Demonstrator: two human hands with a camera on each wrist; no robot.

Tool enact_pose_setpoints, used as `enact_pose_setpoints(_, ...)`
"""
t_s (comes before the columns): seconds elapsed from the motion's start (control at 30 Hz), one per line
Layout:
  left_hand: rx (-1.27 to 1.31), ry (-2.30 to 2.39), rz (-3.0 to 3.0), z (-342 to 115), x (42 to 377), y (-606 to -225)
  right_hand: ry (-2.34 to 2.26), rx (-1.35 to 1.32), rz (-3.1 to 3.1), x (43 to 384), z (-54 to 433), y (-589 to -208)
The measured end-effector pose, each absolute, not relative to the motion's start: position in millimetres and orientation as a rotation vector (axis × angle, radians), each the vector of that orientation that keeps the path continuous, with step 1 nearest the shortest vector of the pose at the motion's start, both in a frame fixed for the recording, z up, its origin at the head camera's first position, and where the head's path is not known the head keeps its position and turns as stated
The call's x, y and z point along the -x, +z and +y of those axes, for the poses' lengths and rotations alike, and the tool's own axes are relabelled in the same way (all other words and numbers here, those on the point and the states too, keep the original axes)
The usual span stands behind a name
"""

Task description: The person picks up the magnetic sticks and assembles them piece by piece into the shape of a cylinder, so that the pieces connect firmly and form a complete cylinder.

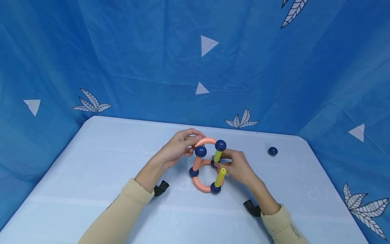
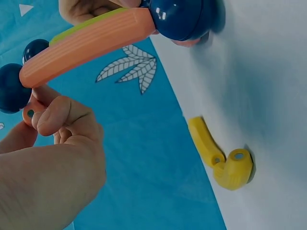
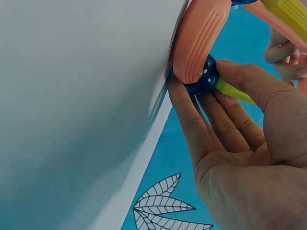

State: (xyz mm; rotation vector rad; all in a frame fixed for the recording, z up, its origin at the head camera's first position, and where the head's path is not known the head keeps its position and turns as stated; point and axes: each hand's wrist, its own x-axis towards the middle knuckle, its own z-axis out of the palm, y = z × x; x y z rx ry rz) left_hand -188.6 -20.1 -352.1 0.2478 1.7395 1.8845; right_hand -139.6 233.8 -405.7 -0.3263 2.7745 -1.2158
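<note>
A toy frame of rods and balls stands on the table. Its base is a ring of orange curved rods (image 1: 201,185) joined by navy balls (image 1: 215,188). Three uprights rise from it: an orange rod (image 2: 91,45), a lime green rod (image 1: 217,156) and a yellow rod (image 1: 220,177). Navy balls top the orange and green ones; the yellow rod's top is bare. My left hand (image 1: 179,145) pinches an upper orange curved rod (image 1: 207,140) beside the top balls. Low down, my right hand (image 3: 240,129) grips the navy ball (image 3: 205,79) under the green rod.
A loose navy ball (image 1: 272,151) lies on the table at the right. Two yellow pieces (image 2: 234,170) lie near the table's edge in the left wrist view. Black fixtures (image 1: 160,188) show beside both wrists. A blue patterned curtain (image 1: 170,67) hangs behind the white table (image 1: 100,149).
</note>
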Motion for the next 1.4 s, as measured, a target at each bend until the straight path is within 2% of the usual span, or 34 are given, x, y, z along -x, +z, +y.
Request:
enact_pose_setpoints(1.07,-0.226,1.979,1.667,-9.1,177.9,-347.0,-1.21,0.334,2.782,138.7,233.1,-405.2)
enact_pose_setpoints(1.4,-0.335,1.901,1.661,-13.7,178.8,-345.5,-1.208,0.334,2.791,138.2,233.7,-404.9)
